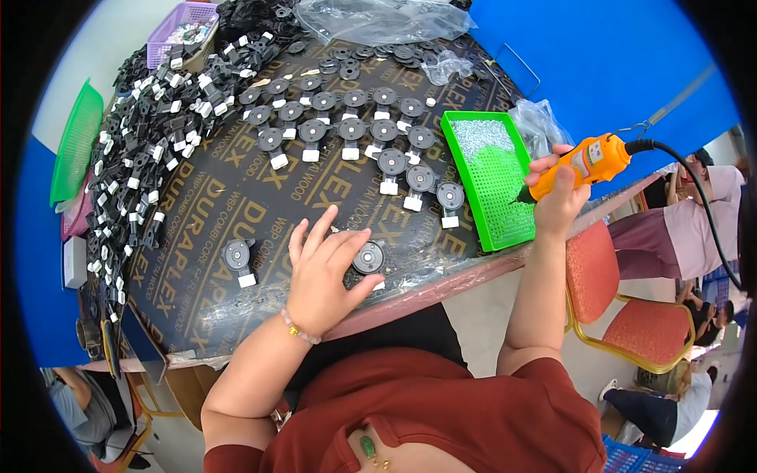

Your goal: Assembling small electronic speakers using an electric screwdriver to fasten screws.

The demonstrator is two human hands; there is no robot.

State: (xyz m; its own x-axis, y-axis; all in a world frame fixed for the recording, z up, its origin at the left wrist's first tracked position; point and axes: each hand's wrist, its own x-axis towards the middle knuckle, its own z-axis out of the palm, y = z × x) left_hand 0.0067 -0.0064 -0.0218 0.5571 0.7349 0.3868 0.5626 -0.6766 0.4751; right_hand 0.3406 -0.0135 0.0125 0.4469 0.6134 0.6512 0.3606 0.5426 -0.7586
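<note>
My left hand (323,276) rests at the table's near edge, its thumb and index finger about a round black plastic part (368,258) with a white tab, the other fingers stretched out. To its left lies a similar black part (237,257). In my right hand (558,189) is an orange electric screwdriver (593,161), hung from a hook and cabled in black. Its dark tip points down over the green tray (452,150), which holds small silvery screws (482,138). Beyond my left hand, several round black parts (352,129) stand in rows, white tabs toward me.
A large heap of black and white parts (169,118) covers the table's left side. Behind it stands a purple basket (169,31); a green basket (75,146) leans at far left. Clear plastic bags (386,20) lie at the back. Red chairs (591,276) and other people are at right.
</note>
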